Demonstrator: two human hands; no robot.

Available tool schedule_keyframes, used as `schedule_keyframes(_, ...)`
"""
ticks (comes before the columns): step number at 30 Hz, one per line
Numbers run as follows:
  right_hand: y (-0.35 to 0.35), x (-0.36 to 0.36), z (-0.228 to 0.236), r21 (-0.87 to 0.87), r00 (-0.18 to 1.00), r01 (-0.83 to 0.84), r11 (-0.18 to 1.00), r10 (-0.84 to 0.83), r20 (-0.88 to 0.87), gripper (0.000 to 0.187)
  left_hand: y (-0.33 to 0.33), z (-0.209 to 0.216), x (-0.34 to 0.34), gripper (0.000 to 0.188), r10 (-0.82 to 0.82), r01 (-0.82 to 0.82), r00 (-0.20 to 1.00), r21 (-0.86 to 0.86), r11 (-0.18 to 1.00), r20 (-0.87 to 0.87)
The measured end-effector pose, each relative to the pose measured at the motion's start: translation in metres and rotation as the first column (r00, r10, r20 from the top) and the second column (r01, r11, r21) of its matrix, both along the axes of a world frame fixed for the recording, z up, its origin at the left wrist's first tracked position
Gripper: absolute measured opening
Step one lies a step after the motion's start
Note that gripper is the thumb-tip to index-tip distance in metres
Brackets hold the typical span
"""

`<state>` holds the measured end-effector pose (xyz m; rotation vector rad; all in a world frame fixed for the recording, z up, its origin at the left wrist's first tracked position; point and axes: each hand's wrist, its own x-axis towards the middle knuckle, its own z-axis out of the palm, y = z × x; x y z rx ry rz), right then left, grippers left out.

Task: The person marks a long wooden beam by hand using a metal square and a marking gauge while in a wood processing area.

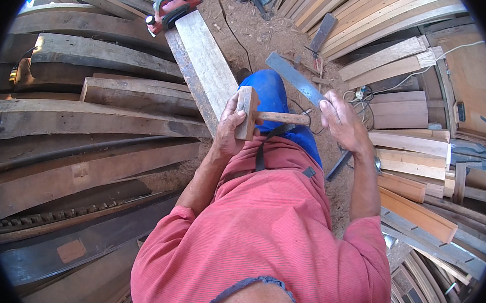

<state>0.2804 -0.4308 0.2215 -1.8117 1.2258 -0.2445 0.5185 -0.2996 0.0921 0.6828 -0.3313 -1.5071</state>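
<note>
My left hand (231, 123) is wrapped round a wooden block (247, 113) above my lap. A round wooden handle (283, 118) juts from the block's side toward the right; whether it is a mallet or a small hand plane I cannot tell. My right hand (343, 122) grips one end of a long, flat, blue-grey metal strip (294, 78), thumb on top. The strip's far end points up and left, beyond the block and apart from it. Beneath both lies my leg in blue trousers (267, 90).
A pale plank (207, 59) lies beyond my left hand, with a red electric planer (173, 11) at its far end. Thick timbers (103, 54) are stacked on the left, cut boards (398, 109) on the right. A black cord (229, 24) crosses the sawdust-covered floor (262, 37).
</note>
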Motion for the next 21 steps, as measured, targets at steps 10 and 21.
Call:
schedule_keyframes(10,-0.006,-0.009,0.014,-0.104,0.848,-0.441,0.891,0.376,-0.374,0.027,0.002,0.005,-0.002,0.074,0.013,-0.013,1.0,0.075,0.997,0.002)
schedule_keyframes(21,-0.002,0.002,0.016,-0.111,0.839,-0.417,0.902,0.336,-0.429,0.029,0.001,0.004,0.005,0.068,-0.019,0.019,1.0,0.106,0.994,0.002)
